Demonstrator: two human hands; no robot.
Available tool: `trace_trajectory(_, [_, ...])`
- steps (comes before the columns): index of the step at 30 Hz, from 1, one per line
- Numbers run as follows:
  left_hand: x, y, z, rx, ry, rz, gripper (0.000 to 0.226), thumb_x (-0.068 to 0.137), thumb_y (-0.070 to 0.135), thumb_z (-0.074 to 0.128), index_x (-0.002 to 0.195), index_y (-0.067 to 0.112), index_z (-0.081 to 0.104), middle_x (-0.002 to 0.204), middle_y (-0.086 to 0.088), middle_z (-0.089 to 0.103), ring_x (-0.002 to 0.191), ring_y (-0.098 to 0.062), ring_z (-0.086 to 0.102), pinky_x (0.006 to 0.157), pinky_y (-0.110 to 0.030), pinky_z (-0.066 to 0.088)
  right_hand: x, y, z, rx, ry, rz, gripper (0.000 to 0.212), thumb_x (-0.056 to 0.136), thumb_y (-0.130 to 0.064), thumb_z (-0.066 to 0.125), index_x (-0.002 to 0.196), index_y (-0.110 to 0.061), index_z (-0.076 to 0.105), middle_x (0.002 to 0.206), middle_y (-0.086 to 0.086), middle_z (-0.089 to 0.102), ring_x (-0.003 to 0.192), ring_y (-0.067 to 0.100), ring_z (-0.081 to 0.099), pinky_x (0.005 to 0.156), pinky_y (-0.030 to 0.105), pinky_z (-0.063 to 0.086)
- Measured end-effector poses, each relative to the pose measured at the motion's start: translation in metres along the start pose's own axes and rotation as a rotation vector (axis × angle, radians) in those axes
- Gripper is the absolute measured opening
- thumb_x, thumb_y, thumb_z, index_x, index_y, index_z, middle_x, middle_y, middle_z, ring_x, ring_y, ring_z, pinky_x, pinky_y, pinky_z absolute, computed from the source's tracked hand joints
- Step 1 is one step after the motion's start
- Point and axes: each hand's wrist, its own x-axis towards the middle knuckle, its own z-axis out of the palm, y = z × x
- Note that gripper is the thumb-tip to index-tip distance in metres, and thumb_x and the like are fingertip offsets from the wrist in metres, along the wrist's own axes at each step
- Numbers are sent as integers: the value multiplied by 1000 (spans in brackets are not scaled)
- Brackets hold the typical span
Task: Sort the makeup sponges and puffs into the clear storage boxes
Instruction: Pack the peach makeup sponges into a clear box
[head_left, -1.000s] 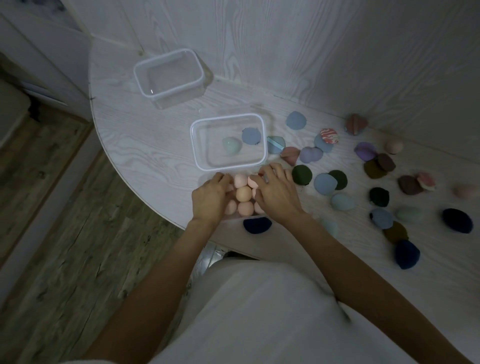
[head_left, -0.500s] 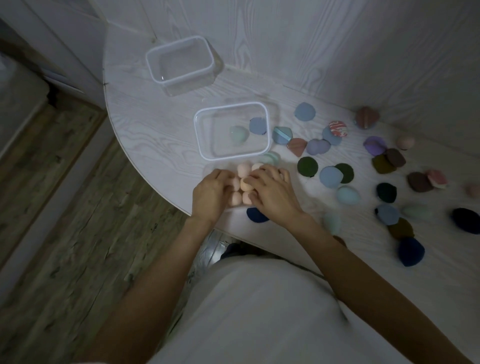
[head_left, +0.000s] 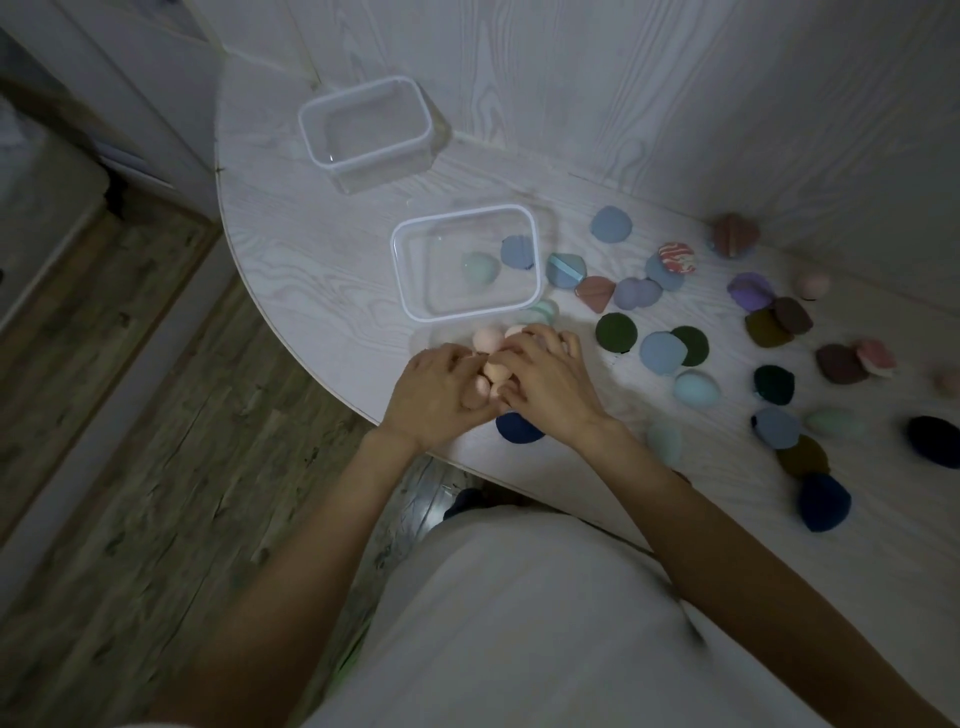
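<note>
Where the curved front edge of the white table (head_left: 311, 291) runs through the centre of the frame, both hands close around a cluster of peach sponges (head_left: 491, 370). Left hand (head_left: 434, 397): fingers curled onto the cluster from the left. Right hand (head_left: 545, 382): fingers curled over it from the right; a navy puff (head_left: 514, 430) lies partly under its wrist.

Near clear box (head_left: 415, 291), just above the hands: holds one mint sponge (head_left: 480, 267) and one blue puff (head_left: 517, 252).

Far clear box (head_left: 317, 140), upper centre-left: nothing visible inside.

Right half of the frame: loose puffs and sponges scattered on the table, among them a dark green puff (head_left: 615, 332), a light blue sponge (head_left: 696, 388) and a marbled red puff (head_left: 676, 257).
</note>
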Motion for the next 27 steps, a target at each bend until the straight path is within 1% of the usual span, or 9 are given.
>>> trace_trajectory(5, [-1,24,-1,31,176,-35,55,79,56,55,120,20,59,119,-6,58,108,-26,53,89,-40,45,-17,10,-25,164,77,27,33,85,-21,62,118,-20,60,122,1,57,115,21,46,91,35,34])
trace_trajectory(7, [7,45,-9,-17,189,71,52,82,51,46,119,17,59,115,-7,61,104,-27,53,87,-40,45,-36,24,-44,210,117,81,27,88,-19,59,115,-18,61,115,2,61,105,19,54,85,32,43])
trace_trajectory(10, [27,88,-13,-92,172,313,46,86,42,45,120,15,59,114,-6,62,105,-23,52,88,-34,44,-76,55,-70,224,128,214,26,89,-18,59,115,-16,63,111,4,66,96,19,60,78,25,43])
trace_trajectory(15, [87,175,25,-215,58,566,35,86,29,56,115,11,62,110,-8,64,97,-24,58,82,-27,45,-162,132,-96,234,181,510,24,91,-18,57,114,-13,65,107,7,67,94,26,61,75,31,46])
trace_trajectory(18, [130,226,54,-268,-86,508,31,87,18,62,117,11,61,114,-8,62,100,-22,58,83,-20,40,-207,180,-104,227,271,735,26,94,-17,53,118,-13,61,114,8,64,101,26,58,82,32,43])
trace_trajectory(20, [163,254,73,-296,-165,433,30,88,19,59,117,11,60,116,-9,61,102,-24,58,85,-24,41,-227,213,-107,197,349,862,28,93,-15,53,120,-13,60,116,10,61,103,26,56,85,29,41])
trace_trajectory(23, [209,286,95,-294,-207,336,38,85,30,53,120,15,58,118,-8,59,105,-25,56,89,-30,42,-246,265,-107,170,403,979,35,90,-10,55,124,-16,57,129,13,51,110,32,50,89,36,42])
trace_trajectory(25, [233,299,105,-250,-184,272,43,89,27,54,130,17,49,123,-10,55,109,-25,53,90,-31,41,-250,297,-103,173,324,996,46,89,-11,55,134,-20,48,144,14,36,120,38,41,96,42,38])
trace_trajectory(27, [250,311,111,-201,-125,264,49,91,27,55,137,18,40,129,-11,52,114,-27,50,93,-36,42,-248,325,-98,133,111,980,59,93,-23,52,146,-28,27,157,10,9,135,42,20,107,49,27])
